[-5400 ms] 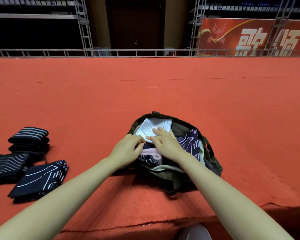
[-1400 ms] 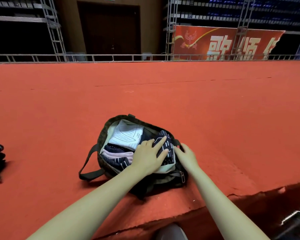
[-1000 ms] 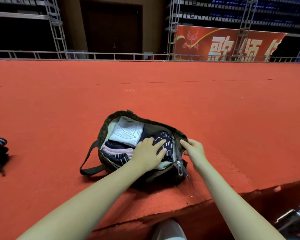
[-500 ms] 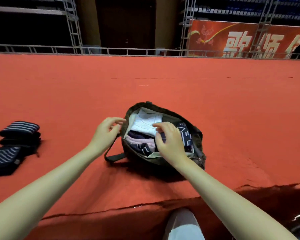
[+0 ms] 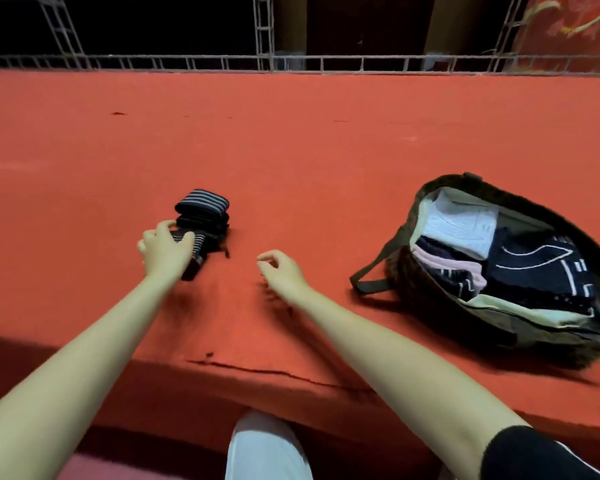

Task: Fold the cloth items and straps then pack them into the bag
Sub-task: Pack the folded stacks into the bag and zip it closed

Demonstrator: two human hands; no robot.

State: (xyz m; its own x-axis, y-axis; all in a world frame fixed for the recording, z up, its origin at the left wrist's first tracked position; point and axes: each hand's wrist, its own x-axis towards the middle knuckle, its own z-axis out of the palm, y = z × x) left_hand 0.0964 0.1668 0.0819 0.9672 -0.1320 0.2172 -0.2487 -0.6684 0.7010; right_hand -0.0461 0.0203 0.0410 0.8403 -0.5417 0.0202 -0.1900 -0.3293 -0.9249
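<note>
A folded dark striped strap (image 5: 196,252) lies on the red carpeted stage floor (image 5: 291,140) just in front of a small stack of folded striped cloths (image 5: 203,211), and the left hand (image 5: 165,249) curls its fingers over it, gripping it. The right hand (image 5: 279,270) hovers near, loosely curled and holding nothing. Well to the right, the open olive bag (image 5: 413,289) lies on the same floor, holding folded white, pink and dark patterned cloths (image 5: 534,268).
</note>
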